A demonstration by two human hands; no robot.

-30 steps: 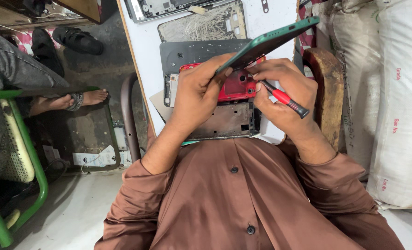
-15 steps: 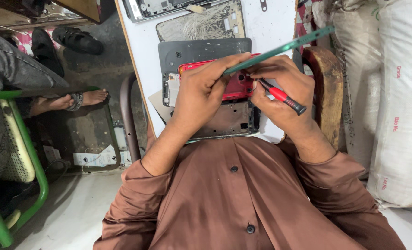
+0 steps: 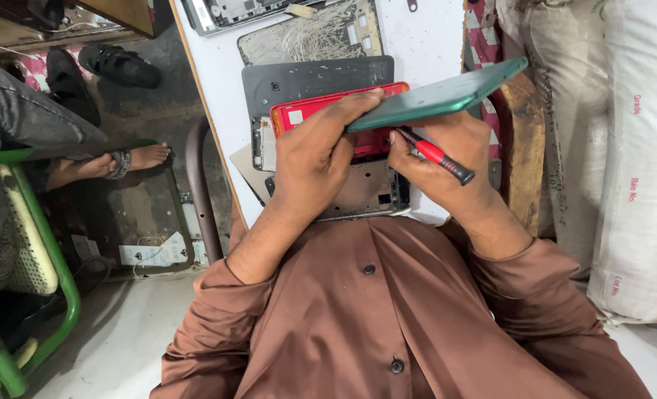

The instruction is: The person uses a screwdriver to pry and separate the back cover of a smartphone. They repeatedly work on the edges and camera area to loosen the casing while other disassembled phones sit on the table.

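Note:
My left hand (image 3: pixel 317 155) grips a green phone back cover (image 3: pixel 439 97), held tilted above the white table (image 3: pixel 432 37), and its fingers also rest on a red phone body (image 3: pixel 321 109). My right hand (image 3: pixel 443 159) holds a red-and-black screwdriver (image 3: pixel 438 156) under the green cover, tip pointing toward the red phone. A grey metal phone frame (image 3: pixel 369 192) lies beneath both hands near the table's front edge. A dark grey panel (image 3: pixel 306 77) lies under the red phone.
More phone parts and a scratched panel (image 3: pixel 306 33) lie at the table's far end. Another person's sandalled foot (image 3: pixel 121 159) and a green chair frame (image 3: pixel 48 258) are at left. White sacks (image 3: pixel 624 148) stand at right beside a wooden edge (image 3: pixel 524 148).
The green cover has swung from a steep tilt to a flatter angle and lifted slightly at its right end. Both hands stay over the red phone.

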